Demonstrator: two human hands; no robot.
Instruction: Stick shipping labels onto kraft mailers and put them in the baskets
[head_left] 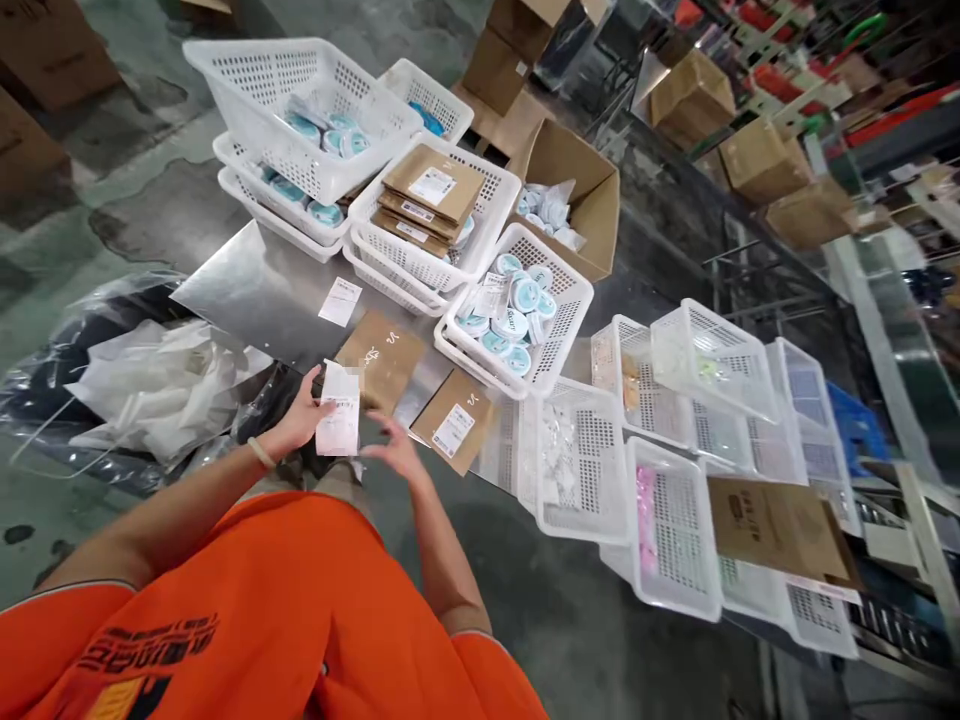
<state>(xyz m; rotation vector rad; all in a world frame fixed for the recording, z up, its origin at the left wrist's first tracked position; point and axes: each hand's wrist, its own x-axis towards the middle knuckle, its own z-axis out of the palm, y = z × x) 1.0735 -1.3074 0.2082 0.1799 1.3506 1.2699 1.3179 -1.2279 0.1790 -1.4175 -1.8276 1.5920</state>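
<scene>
Pinching a white printed slip (339,428) between thumb and fingers, the left hand (298,415) sits at its 9 o'clock and is the nearer one. Slip's long axis runs roughly 12 to 6. The right hand (395,448) is at its 4 o'clock, fingers spread, looks like it's gripping nothing. Brown mailer (386,358) lies just past the slip at 1, can't tell if they touch. Labelled mailer (478,408) at 3, then a basket (570,288) of round packs (510,325) farther out at 2.

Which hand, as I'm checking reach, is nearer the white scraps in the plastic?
Left: the left hand, holding a slip, is right of the white scraps; the right hand is farther right, beyond the slip.
</scene>
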